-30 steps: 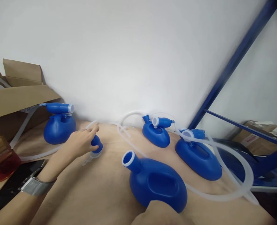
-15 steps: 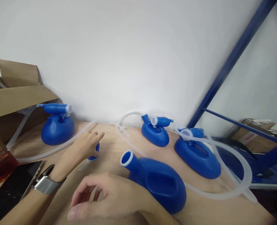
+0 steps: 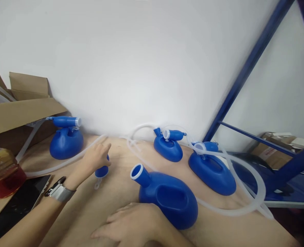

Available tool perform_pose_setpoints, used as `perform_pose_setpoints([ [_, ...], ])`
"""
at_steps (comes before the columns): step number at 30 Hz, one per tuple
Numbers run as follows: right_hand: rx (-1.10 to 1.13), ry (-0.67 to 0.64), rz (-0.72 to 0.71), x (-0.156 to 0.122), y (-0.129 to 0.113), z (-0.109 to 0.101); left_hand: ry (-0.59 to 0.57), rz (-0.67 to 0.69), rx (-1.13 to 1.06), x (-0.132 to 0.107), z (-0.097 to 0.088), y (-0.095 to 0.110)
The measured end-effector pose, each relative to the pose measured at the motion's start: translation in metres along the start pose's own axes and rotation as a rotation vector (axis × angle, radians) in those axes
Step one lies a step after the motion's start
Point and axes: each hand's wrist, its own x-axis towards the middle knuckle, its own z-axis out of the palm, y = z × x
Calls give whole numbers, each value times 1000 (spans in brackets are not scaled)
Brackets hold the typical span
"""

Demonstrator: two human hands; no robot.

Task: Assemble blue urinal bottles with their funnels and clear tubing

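My left hand (image 3: 95,158) reaches out over the wooden tabletop (image 3: 115,202) and is closed on a small blue cap piece (image 3: 101,170) with a clear tip. A metal watch sits on that wrist. My right hand (image 3: 131,227) lies low in front, fingers spread and flat, holding nothing, just in front of the nearest blue bottle (image 3: 167,197) with a white-rimmed open neck. Another blue bottle (image 3: 65,140) stands at the far left with a clear tube (image 3: 64,161) running from it. Two more blue bottles (image 3: 168,147) (image 3: 212,171) with tubes sit at the back right.
An open cardboard box (image 3: 20,109) stands at the left. A jar of reddish liquid (image 3: 1,171) and a dark tablet (image 3: 20,202) lie at the left edge. A blue metal rack frame (image 3: 244,75) rises at the right, with clear tubing (image 3: 255,192) looped beside it. A white wall is behind.
My right hand rose into view from the bottom edge, then settled lower with fingers flatter. My left hand stayed on the small blue cap piece, shifting slightly toward me.
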Motion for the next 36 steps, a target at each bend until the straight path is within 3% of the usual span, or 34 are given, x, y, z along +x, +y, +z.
perform_pose_setpoints([
  [2, -112, -141, -7, -5, 0, 0, 1, 2, -45, -7, -1, -2],
  [3, -137, -144, 53, -6, 2, 1, 0, 6, -73, -11, -1, -4],
  [6, -12, 66, 354, 1, 13, 11, -15, 8, -187, -21, -4, -16],
  [9, 340, 277, 454, 19, 25, 27, -41, 36, -320, -32, -15, -33],
  [11, 726, 395, 406, 31, 24, 34, -40, 88, -468, -41, -31, -42],
  [14, 1272, 545, 156, 38, 2, 31, 17, 155, -722, -60, -64, -48],
  [17, 1401, 616, 12, 25, -35, 10, 207, 242, -769, -81, -94, -42],
  [19, 1226, 719, 92, 8, -59, -7, 393, 290, -743, -91, -105, -33],
  [22, 992, 939, 169, -16, -79, -26, 616, 295, -694, -100, -105, -13],
  [24, 943, 1034, 137, -24, -83, -31, 685, 292, -685, -101, -98, 1],
  [27, 859, 1133, 92, -29, -81, -32, 698, 273, -739, -101, -88, 20],
  [31, 560, 1252, 12, -33, -76, -30, 635, 112, -964, -99, -87, 39],
  [34, 156, 1273, -177, -39, -70, -35, 379, -5, -1233, -92, -92, 51],
  [36, -106, 1198, -304, -43, -63, -43, 173, -41, -1370, -86, -93, 56],
])
